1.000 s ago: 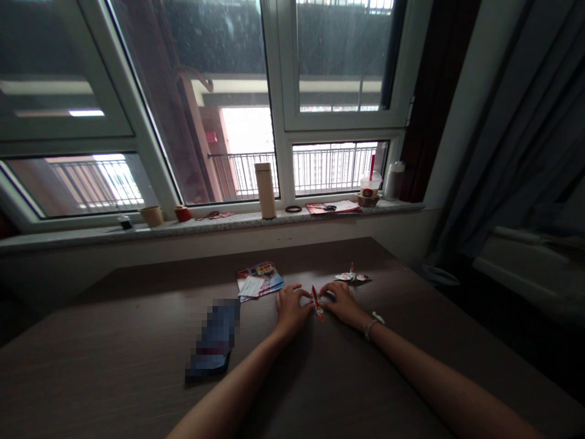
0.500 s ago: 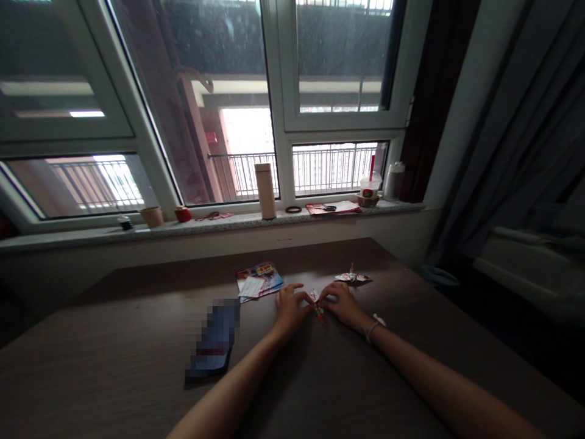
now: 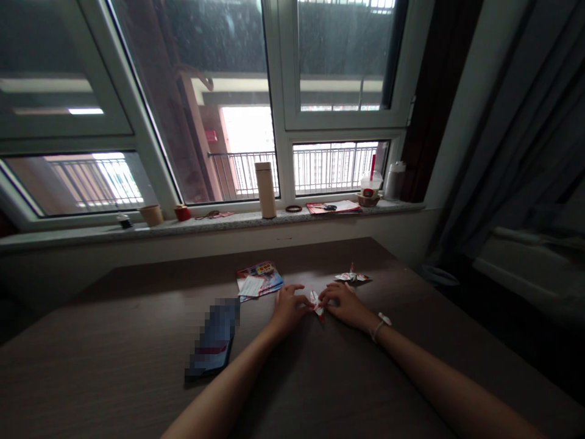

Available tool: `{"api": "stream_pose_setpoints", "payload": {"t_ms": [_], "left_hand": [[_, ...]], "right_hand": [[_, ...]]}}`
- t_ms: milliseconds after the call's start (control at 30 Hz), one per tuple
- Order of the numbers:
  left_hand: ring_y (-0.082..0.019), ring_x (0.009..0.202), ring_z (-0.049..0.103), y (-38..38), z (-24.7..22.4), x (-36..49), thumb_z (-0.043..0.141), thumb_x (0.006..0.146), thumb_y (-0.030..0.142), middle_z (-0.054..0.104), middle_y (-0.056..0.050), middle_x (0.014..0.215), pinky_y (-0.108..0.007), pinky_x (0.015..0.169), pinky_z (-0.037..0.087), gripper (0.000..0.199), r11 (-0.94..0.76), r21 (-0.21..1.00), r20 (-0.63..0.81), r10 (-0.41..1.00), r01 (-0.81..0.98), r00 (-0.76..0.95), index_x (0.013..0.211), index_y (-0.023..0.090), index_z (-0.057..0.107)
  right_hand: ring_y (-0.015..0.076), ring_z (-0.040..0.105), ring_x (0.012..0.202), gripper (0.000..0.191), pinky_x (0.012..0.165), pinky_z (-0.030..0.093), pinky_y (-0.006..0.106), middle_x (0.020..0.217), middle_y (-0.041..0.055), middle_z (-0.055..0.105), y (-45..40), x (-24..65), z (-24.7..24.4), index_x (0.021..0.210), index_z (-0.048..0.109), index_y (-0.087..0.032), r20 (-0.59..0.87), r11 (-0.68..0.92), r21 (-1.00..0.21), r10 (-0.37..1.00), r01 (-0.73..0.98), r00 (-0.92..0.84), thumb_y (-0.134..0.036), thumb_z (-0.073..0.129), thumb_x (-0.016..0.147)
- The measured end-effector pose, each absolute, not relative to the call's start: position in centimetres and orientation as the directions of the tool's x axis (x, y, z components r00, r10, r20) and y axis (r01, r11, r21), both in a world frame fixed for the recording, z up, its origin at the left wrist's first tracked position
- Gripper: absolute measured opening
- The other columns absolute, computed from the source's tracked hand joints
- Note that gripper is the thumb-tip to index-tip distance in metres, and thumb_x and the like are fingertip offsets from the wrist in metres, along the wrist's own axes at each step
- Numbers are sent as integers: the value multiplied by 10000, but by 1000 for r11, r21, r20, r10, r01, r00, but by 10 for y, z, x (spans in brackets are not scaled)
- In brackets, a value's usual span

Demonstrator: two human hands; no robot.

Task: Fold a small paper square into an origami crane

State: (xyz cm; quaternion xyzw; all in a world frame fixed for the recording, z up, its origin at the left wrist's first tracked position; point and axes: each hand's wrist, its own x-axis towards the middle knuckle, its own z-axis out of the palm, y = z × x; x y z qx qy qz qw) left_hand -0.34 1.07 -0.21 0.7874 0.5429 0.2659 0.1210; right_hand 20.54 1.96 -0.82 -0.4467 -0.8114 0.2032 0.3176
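Between my hands, on the brown table, is a small folded paper piece, white with red print. My left hand pinches its left edge between thumb and forefinger, the other fingers reaching forward. From the right, my right hand pinches the opposite edge; a pale bracelet circles that wrist. Just beyond the right hand rests a finished-looking paper crane with spread wings, in similar white and red paper. My fingertips partly cover the piece, so its exact folds cannot be made out.
Left of my hands lie printed paper sheets and a dark phone, partly pixelated. On the windowsill stand a beige bottle, a paper cup, a drink cup with red straw and scissors on papers.
The folded piece shows more white at its middle, its upper part lying more spread. My right hand has shifted slightly; both hands keep pinching the paper. The other things stay put.
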Motion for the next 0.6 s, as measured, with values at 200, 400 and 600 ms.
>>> {"api": "stream_pose_setpoints", "payload": {"t_ms": [200,400,600], "left_hand": [[-253,1194,498,9,-4,1,749,754,379,621,-14,1260,-413,1055,332,131,-296,537,240,951,790,194,864,311,770],[-280,1212,475,6,-7,6,773,698,453,604,-41,1251,-403,1055,339,299,-213,552,250,965,806,84,947,290,749],[-295,1240,454,4,-8,10,780,685,443,595,-55,1270,-420,1067,313,320,-158,546,234,972,823,32,955,277,744]], "right_hand": [[242,580,1077,134,1091,217,480,993,17,722,18,201,-10,799,727,-256,320,456,-661,889,596,-326,-370,658,812],[261,539,1103,277,1010,343,404,1067,62,684,24,201,-20,956,731,-230,350,430,-661,902,615,-255,-402,744,739],[277,515,1144,264,1019,355,412,1098,70,678,27,202,-25,932,757,-237,340,418,-684,908,598,-245,-377,774,709]]}}
